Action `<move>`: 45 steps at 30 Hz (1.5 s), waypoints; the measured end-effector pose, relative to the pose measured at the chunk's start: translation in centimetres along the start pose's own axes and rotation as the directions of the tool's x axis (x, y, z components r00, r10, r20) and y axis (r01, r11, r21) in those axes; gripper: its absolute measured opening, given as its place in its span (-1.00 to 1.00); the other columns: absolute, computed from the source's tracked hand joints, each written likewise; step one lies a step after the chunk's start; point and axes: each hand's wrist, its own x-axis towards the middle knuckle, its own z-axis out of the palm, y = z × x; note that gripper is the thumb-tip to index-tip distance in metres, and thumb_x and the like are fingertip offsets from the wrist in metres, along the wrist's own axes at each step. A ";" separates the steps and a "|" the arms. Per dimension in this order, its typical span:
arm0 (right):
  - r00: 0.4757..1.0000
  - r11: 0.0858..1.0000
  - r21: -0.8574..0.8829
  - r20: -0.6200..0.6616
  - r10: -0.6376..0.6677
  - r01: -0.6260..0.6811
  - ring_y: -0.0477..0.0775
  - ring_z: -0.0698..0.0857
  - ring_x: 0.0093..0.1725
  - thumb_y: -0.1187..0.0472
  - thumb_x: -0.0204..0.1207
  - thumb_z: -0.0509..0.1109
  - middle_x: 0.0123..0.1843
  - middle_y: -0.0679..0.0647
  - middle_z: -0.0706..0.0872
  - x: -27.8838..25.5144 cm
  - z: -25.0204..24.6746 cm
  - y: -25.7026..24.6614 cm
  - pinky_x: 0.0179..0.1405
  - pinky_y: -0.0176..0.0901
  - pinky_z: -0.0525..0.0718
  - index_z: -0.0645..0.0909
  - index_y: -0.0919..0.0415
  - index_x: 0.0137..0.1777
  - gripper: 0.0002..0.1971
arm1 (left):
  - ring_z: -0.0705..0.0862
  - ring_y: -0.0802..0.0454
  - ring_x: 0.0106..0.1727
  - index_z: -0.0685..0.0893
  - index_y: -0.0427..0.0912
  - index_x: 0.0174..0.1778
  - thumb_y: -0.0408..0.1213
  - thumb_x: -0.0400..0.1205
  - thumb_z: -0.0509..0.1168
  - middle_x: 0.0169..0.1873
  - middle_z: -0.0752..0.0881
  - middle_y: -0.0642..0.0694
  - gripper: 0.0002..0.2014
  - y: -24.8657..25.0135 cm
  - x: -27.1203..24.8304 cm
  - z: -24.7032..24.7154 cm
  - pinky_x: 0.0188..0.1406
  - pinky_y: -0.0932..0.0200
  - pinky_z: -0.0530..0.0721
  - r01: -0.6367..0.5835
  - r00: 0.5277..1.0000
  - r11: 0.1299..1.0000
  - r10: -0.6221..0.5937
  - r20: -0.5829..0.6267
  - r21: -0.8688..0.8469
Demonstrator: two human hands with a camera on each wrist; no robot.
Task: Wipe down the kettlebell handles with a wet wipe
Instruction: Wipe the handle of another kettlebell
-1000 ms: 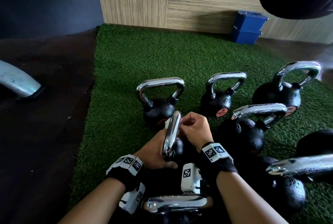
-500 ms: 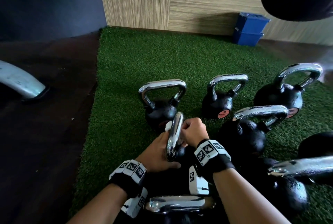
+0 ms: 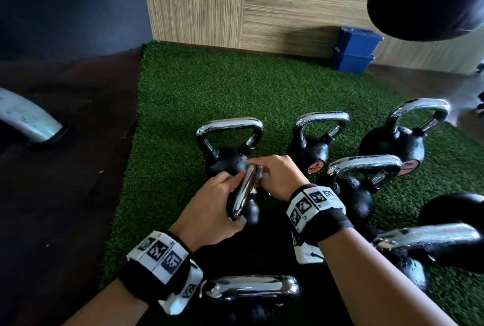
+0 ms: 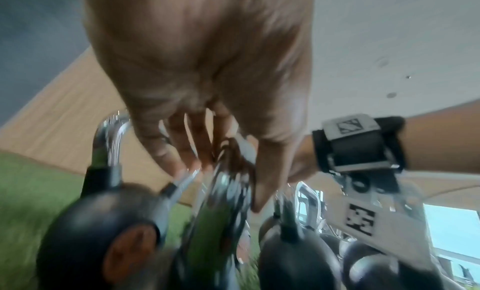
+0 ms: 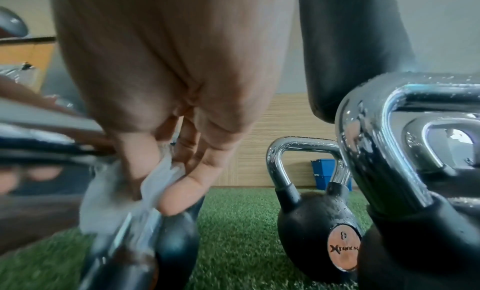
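Both hands (image 3: 212,210) on chrome handle (image 3: 242,194), long axis front-to-back.

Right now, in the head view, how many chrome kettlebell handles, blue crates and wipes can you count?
chrome kettlebell handles: 7
blue crates: 2, stacked
wet wipe: 1, pinched in the right hand
Total: 10

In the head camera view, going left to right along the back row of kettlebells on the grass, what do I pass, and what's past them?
Left kettlebell → middle kettlebell, with an orange disc → right kettlebell, the largest. Behind them, by the wall, stand blue boxes.
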 end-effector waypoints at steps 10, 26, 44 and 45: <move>0.978 0.974 -0.147 0.099 0.185 -0.170 0.07 0.68 -0.26 0.12 0.44 0.44 -0.34 0.04 0.64 -2.9 -1.8 -0.6 -0.31 -0.30 0.51 0.79 0.21 -0.12 -0.83 | 0.58 0.25 0.07 0.19 0.71 0.56 -0.28 0.51 0.55 0.04 0.51 0.28 -0.03 -2.1 3.4 -4.5 0.09 0.28 0.55 0.050 0.894 0.972 -0.145 0.424 0.228; 0.980 0.960 0.219 0.138 0.145 -0.173 -0.08 0.74 -0.45 0.30 0.50 0.54 -0.45 -0.03 0.78 0.9 -8.1 -0.1 -0.42 -0.19 0.71 0.81 0.04 -0.21 -0.86 | 0.79 -0.01 0.04 0.46 0.12 0.38 0.19 0.31 0.59 0.16 0.74 0.08 -0.24 -12.0 2.7 -2.9 -0.03 0.01 0.72 0.529 0.816 0.721 -0.577 0.033 -0.447; 0.968 0.994 0.098 -0.249 -0.025 0.051 -0.50 0.67 -0.14 0.26 0.44 0.61 -0.08 -0.27 0.71 11.8 -5.9 -2.4 -0.22 -0.67 0.55 0.70 -0.01 0.12 -0.71 | 0.51 0.49 0.45 0.52 0.44 0.42 0.27 0.55 0.39 0.33 0.62 0.49 -0.51 -18.6 10.7 3.4 0.38 0.61 0.34 0.291 0.946 0.778 -0.320 0.047 -0.557; 0.966 0.994 0.087 -0.254 -0.045 0.069 -0.55 0.67 -0.17 0.28 0.43 0.62 -0.07 -0.24 0.73 12.0 -5.9 -2.7 -0.24 -0.72 0.53 0.67 0.03 0.15 -0.67 | 0.51 0.47 0.47 0.53 0.44 0.42 0.29 0.55 0.39 0.35 0.61 0.48 -0.50 -18.8 10.8 3.3 0.41 0.57 0.34 0.290 0.948 0.779 -0.312 0.057 -0.556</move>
